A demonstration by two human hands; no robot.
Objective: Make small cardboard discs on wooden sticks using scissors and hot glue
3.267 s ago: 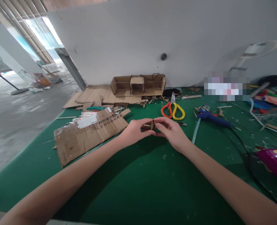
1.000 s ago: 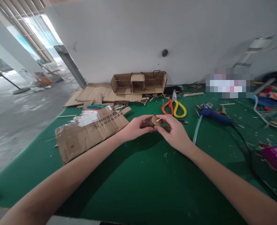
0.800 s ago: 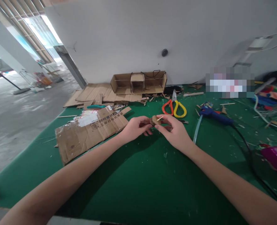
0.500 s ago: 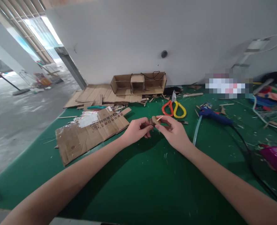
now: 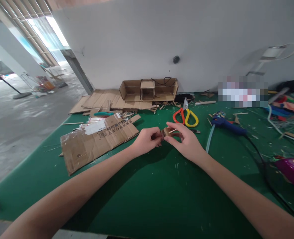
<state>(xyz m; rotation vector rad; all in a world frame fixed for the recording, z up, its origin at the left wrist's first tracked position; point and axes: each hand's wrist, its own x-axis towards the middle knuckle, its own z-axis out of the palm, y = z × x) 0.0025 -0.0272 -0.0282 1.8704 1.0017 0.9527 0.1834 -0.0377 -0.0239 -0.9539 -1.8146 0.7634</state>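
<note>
Between my two hands is a small brown cardboard wheel [image 5: 167, 131], with a thin pale stick [image 5: 172, 131] poking out of it toward the right. My left hand [image 5: 148, 139] pinches its left side, the fingers closed and partly hidden. My right hand [image 5: 183, 137] grips it from the right, thumb below and index finger above. Just beyond the hands lie scissors [image 5: 186, 114] with one red and one yellow handle. A dark, slim cutter [image 5: 195, 131] shows beside my right fingers.
A printed cardboard sheet [image 5: 99, 139] lies to the left. An open cardboard box structure [image 5: 148, 90] stands against the wall. To the right are a blue glue gun [image 5: 229, 126] with a clear glue stick, its black cable, and a purple device [image 5: 292, 171].
The cardboard wheel has been turned slightly between my hands, and my fingers have shifted on it. The whole view has moved a little; the tools on the table stay put.
</note>
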